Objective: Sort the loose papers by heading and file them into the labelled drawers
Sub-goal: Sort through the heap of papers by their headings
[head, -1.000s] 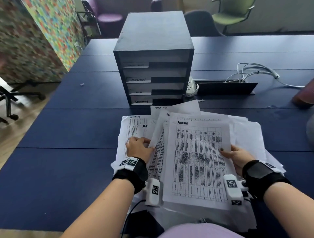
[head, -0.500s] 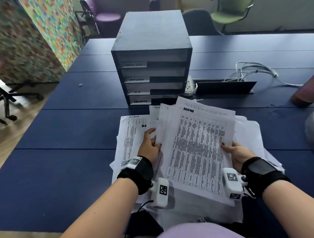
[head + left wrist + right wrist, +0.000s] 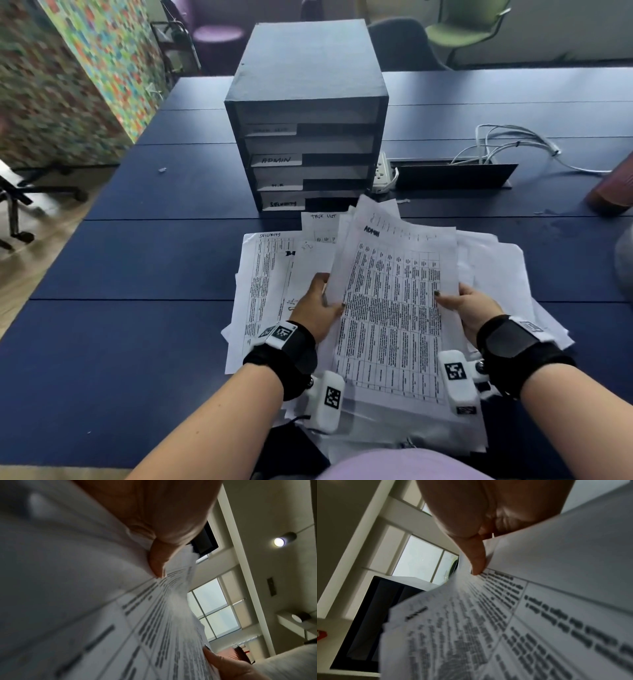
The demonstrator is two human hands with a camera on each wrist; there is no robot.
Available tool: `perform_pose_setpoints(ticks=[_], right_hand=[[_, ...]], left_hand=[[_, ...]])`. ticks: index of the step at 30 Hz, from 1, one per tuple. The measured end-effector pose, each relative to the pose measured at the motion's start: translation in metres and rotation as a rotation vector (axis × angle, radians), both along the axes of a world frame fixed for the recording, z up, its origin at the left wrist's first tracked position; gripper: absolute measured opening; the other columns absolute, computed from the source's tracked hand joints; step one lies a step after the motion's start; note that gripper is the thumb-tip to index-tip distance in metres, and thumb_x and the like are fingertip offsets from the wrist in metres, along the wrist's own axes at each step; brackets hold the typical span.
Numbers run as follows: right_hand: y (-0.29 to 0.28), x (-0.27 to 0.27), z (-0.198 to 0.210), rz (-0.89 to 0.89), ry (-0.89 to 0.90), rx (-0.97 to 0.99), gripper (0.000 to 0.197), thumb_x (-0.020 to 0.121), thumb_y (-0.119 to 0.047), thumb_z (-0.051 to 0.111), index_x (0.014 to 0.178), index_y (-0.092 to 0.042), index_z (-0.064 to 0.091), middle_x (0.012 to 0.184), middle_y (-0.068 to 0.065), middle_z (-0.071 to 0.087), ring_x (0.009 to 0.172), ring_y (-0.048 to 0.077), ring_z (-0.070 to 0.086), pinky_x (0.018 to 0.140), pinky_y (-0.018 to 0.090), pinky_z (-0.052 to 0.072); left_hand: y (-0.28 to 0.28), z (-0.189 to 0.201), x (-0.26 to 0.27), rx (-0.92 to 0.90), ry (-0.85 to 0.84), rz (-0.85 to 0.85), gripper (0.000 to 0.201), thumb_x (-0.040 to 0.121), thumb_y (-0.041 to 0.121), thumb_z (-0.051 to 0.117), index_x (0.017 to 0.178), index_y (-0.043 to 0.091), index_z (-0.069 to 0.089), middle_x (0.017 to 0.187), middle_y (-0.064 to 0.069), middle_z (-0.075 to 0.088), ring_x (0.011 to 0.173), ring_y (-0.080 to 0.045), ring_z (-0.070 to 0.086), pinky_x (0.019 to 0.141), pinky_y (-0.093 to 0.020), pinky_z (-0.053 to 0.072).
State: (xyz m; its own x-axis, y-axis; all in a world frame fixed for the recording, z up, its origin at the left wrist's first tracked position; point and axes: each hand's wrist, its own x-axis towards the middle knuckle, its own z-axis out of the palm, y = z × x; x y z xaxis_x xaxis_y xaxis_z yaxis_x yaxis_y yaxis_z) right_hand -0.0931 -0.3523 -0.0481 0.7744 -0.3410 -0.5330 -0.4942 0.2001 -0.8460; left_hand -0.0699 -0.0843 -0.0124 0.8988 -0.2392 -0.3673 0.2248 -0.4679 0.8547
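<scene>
I hold a small sheaf of printed sheets headed ADMIN (image 3: 394, 298) lifted off the paper pile (image 3: 270, 291), its far edge tilted up toward the drawers. My left hand (image 3: 320, 305) grips its left edge, thumb on top (image 3: 157, 562). My right hand (image 3: 466, 308) pinches the right edge, thumb on the print (image 3: 477, 558). The dark drawer unit (image 3: 308, 113) stands just beyond, with white labels: an unreadable top one, ADMIN (image 3: 275, 160), H.R (image 3: 277, 185), SECURITY (image 3: 282, 204). Sheets headed SECURITY (image 3: 270, 235) and TASK LIST (image 3: 322, 216) lie in the pile.
The dark blue table (image 3: 137, 260) runs wide to the left. Right of the drawers sit a white power strip (image 3: 383, 171), a black cable tray (image 3: 452, 176) and white cables (image 3: 513, 144). A reddish object (image 3: 613, 192) stands at the right edge. Chairs stand behind the table.
The ADMIN sheets have lifted off the pile and moved forward toward the drawers. My left hand left the pile and took the sheaf's left edge.
</scene>
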Motion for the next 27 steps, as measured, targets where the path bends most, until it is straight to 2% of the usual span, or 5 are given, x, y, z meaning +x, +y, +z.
perform_pose_setpoints(ticks=[9,13,17,21,27], right_hand=[[-0.003,-0.008,0.027,-0.005,-0.155,0.100,0.053,0.066,-0.024,0.079,0.113,-0.013,0.056,0.086,0.005,0.069,0.070,0.017,0.065,0.059,0.030,0.056],[0.000,-0.012,0.029,0.062,-0.134,0.141,0.061,0.064,-0.021,0.080,0.118,-0.003,0.057,0.096,0.008,0.068,0.086,0.022,0.063,0.077,0.034,0.054],[-0.001,-0.013,0.026,0.096,-0.119,0.146,0.092,0.028,-0.033,0.094,0.110,-0.008,0.060,0.101,0.011,0.067,0.091,0.027,0.062,0.087,0.047,0.051],[-0.010,-0.013,0.017,0.021,-0.080,-0.031,0.045,0.078,0.002,0.065,0.121,0.001,0.054,0.102,0.013,0.064,0.095,0.029,0.058,0.094,0.044,0.048],[-0.019,-0.020,0.001,0.031,-0.013,-0.143,0.038,0.082,0.005,0.061,0.119,0.004,0.053,0.111,0.017,0.060,0.077,0.020,0.058,0.092,0.037,0.044]], left_hand=[[0.005,-0.001,-0.003,-0.252,0.004,0.060,0.035,0.090,0.010,0.056,0.097,0.043,0.046,0.082,0.003,0.062,0.073,-0.020,0.052,0.072,-0.034,0.046],[0.002,-0.004,-0.003,-0.254,-0.012,0.082,0.034,0.091,0.009,0.055,0.104,0.038,0.043,0.100,-0.003,0.063,0.086,-0.023,0.057,0.082,-0.039,0.050],[0.002,-0.007,0.001,-0.145,-0.057,0.007,0.033,0.093,0.018,0.054,0.121,0.029,0.040,0.111,-0.004,0.063,0.097,-0.022,0.061,0.088,-0.036,0.051],[0.024,-0.024,0.022,0.289,-0.232,0.125,0.031,0.083,0.020,0.066,0.113,0.019,0.060,0.110,-0.006,0.056,0.096,-0.023,0.059,0.090,-0.030,0.047],[0.056,-0.030,0.037,0.206,0.002,0.417,0.029,0.084,0.016,0.063,0.113,0.016,0.058,0.113,-0.001,0.064,0.106,-0.023,0.059,0.091,-0.027,0.045]])
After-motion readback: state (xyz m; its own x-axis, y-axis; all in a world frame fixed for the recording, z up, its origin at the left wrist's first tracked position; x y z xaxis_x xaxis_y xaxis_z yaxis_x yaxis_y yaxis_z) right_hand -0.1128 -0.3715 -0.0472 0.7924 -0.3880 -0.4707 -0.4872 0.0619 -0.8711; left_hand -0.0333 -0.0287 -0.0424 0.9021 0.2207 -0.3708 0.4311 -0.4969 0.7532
